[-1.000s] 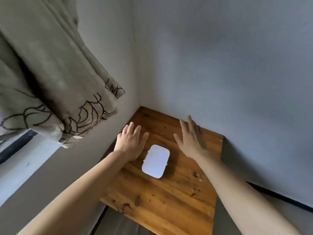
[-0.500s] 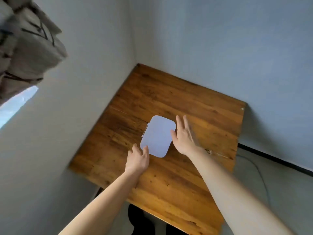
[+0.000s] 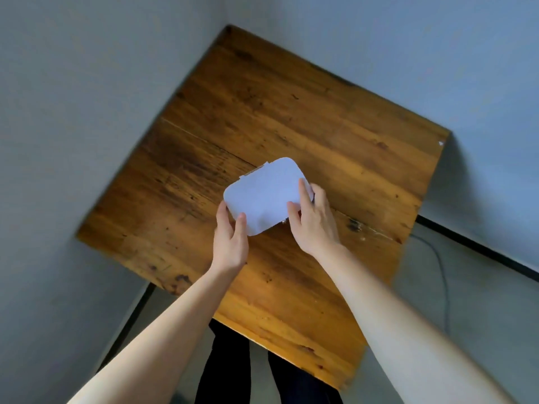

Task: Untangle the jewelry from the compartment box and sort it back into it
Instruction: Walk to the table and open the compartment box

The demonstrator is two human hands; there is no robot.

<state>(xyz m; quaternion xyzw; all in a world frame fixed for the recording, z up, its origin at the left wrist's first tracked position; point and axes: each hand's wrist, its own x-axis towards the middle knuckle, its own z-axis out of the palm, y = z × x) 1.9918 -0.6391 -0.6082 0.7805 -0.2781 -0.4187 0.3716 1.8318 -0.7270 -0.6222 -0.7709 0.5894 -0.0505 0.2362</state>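
Note:
A white compartment box point(image 3: 264, 193) with rounded corners lies lid down and closed on the wooden table point(image 3: 320, 118). My left hand point(image 3: 230, 243) grips its near left corner, thumb on top. My right hand point(image 3: 313, 223) holds its right edge, with fingers lying over the lid. The box's inside and any jewelry are hidden.
The table stands in a corner between two grey walls. A small dark mark point(image 3: 354, 225) sits on the wood right of the box. A thin cable point(image 3: 440, 275) runs along the floor at right. Dark trouser legs point(image 3: 224, 368) show below the near table edge.
My view has tilted down and closer. Both hands have closed in on the box and taken hold of it; the box has turned on the table.

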